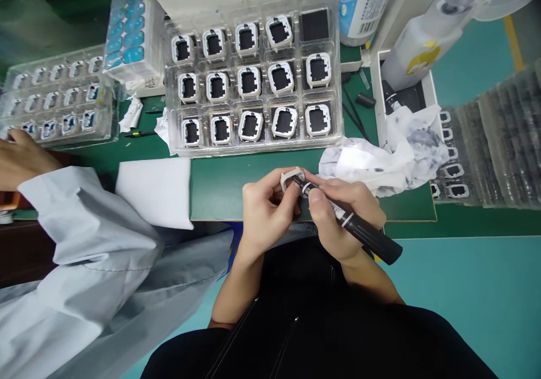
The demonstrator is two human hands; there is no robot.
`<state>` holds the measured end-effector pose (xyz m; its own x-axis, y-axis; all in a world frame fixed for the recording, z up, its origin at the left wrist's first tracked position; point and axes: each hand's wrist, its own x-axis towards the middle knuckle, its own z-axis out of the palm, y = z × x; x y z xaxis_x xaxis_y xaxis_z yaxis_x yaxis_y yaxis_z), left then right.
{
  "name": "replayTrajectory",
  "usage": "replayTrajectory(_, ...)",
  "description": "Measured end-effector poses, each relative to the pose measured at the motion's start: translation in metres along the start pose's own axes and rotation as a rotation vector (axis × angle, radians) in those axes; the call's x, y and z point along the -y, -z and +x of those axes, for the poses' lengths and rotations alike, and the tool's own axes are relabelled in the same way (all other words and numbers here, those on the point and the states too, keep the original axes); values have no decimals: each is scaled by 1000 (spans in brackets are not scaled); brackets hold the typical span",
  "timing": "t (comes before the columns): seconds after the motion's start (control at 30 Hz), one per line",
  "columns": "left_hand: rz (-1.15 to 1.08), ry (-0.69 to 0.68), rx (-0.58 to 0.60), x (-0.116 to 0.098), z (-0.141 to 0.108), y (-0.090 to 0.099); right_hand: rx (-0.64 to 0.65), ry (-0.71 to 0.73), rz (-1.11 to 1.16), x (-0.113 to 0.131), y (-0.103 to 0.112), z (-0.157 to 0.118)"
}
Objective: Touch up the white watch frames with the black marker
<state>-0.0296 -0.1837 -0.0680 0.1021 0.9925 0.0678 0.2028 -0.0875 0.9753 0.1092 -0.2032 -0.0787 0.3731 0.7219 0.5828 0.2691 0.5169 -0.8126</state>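
My left hand [270, 213] pinches a small pale, watch-case-like frame [291, 175] over the front edge of the green table. In my right hand [344, 215] is a black marker pen [367, 232], tilted with its tip end up against the inside of the frame. My fingers partly cover the frame, so the exact contact of the tip is hidden. Straight ahead lies a clear plastic tray [253, 150], its compartments holding several similar white frames [249, 125]. One compartment at its far right corner shows only a black bottom [315, 25].
A crumpled, stained white cloth [372, 162] lies to my right, beside a white box [380, 103] with a bottle [416, 47]. Stacked trays [494, 137] stand farther right. At left are a folded white cloth [154, 193], another tray [54, 103] and a co-worker's grey sleeve [93, 232].
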Motion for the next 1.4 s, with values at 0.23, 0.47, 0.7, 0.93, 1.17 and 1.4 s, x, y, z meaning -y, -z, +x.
replayTrajectory(0.23, 126, -112, -35, 3, -2, -1, -6, -9, -11, 0, -1, -1)
replayTrajectory(0.47, 170, -159, -28, 1, 0, -1, 6, -44, -8, -2, 2, -4)
replayTrajectory(0.7, -151, 88, 43, -2, 4, 2, 4, -49, 69, -4, 2, -5)
replayTrajectory(0.93, -307, 220, 90, -10, 10, 6, 9, -46, 98, -8, 3, -9)
replayTrajectory(1.17, -290, 285, 93, -13, 13, 9, 21, -31, 143, -13, 3, -12)
replayTrajectory(1.4, -279, 299, 144, -11, 17, 11, 32, -108, 111, -10, 3, -13)
